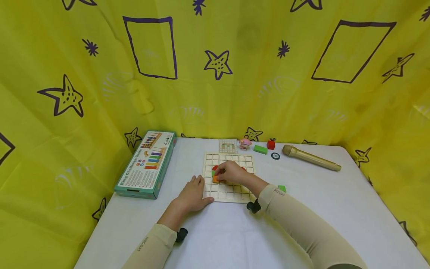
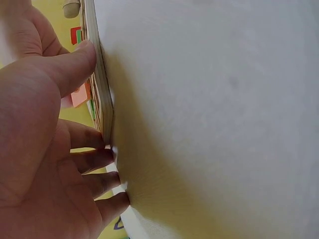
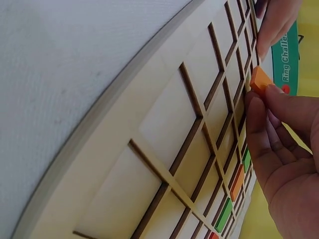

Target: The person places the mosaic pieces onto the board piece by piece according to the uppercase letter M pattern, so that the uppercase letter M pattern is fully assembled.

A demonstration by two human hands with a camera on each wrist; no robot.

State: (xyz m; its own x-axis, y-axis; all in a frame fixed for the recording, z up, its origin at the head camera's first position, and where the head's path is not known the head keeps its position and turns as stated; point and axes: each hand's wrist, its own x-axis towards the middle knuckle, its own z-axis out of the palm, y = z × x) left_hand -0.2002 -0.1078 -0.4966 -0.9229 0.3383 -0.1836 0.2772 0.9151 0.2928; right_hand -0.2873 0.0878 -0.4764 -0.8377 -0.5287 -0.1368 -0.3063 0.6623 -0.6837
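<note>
A pale wooden grid board point(image 1: 230, 195) lies in the middle of the white table. Over its left part, my right hand point(image 1: 232, 172) pinches a small orange block point(image 3: 260, 81) between thumb and fingertips. The block is tilted in the right wrist view; whether it touches the board I cannot tell. Green point(image 3: 224, 215), orange point(image 3: 237, 182) and red pieces sit in the grid, partly hidden by the right hand in the head view. My left hand point(image 1: 192, 195) lies at the board's near left corner, thumb on the front edge, fingers extended along the left side, tips on the table.
A Ring Challenge Game box point(image 1: 146, 164) lies at the left. Behind the board are a pattern card point(image 1: 228, 146), a pink figurine point(image 1: 245, 144), a green block point(image 1: 260, 149), a red block point(image 1: 271, 145) and a round disc point(image 1: 275, 156). A gold microphone point(image 1: 311, 158) lies at right; a green piece point(image 1: 282, 188) is nearer.
</note>
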